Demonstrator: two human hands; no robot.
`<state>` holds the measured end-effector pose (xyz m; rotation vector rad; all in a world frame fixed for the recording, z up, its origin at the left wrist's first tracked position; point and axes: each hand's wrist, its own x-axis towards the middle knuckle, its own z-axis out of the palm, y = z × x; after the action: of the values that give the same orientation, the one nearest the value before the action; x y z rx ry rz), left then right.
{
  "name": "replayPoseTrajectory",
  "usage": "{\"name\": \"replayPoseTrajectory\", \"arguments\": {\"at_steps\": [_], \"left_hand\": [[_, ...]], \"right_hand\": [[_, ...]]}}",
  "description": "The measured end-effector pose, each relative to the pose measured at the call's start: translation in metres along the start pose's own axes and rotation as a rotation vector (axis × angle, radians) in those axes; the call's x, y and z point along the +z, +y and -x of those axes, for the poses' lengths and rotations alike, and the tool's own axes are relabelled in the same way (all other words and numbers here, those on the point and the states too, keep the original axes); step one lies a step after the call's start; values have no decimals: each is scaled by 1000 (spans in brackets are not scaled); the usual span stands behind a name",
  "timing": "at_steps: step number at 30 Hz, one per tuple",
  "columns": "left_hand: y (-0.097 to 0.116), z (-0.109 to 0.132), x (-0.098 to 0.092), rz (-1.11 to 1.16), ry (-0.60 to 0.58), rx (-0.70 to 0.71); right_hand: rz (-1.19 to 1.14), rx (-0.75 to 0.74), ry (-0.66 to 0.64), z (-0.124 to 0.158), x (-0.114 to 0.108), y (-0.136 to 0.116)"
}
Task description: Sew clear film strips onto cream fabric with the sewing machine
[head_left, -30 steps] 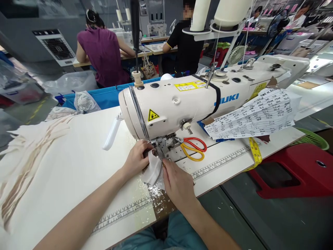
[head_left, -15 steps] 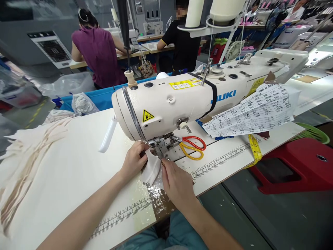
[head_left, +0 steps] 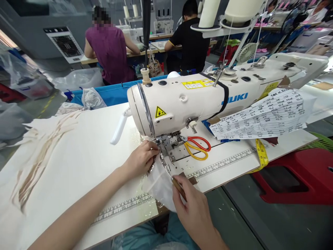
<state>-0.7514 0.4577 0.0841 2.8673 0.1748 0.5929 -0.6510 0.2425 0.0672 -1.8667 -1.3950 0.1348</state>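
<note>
The white JUKI sewing machine [head_left: 171, 104] stands in front of me, its needle area [head_left: 166, 146] low between my hands. A sheer white piece of fabric [head_left: 160, 185] runs from there toward the table's front edge. My left hand [head_left: 143, 156] lies just left of the needle area, its fingers pinched on the fabric. In my right hand [head_left: 194, 205] is a wooden-handled awl [head_left: 179, 188], its thin metal shaft pointing toward the presser foot over the fabric. Scissors [head_left: 199, 147] with one red and one yellow handle rest right of the needle area.
Cream fabric strips [head_left: 39, 156] lie along the table's left side. Handwritten paper sheets [head_left: 262, 114] lean by the machine, above a yellow tape measure [head_left: 261, 156]. A red stool [head_left: 291, 177] stands at right. Two people [head_left: 110, 52] sit at machines beyond.
My right hand has drawn back toward me and right, showing the awl's handle. The fabric is spread further toward the front edge. My left hand stays by the needle area; the view has shifted.
</note>
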Motion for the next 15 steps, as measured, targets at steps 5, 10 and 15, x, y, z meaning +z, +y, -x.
{"name": "replayPoseTrajectory", "arguments": {"at_steps": [5, 10, 15], "left_hand": [[20, 1, 2, -180, -89, -61], [36, 9, 16, -243, 2, -107], [35, 20, 22, -205, 50, -74]], "right_hand": [[-146, 35, -68, 32, -16, -4], [22, -100, 15, 24, -16, 0], [93, -148, -44, 19, -17, 1]]}}
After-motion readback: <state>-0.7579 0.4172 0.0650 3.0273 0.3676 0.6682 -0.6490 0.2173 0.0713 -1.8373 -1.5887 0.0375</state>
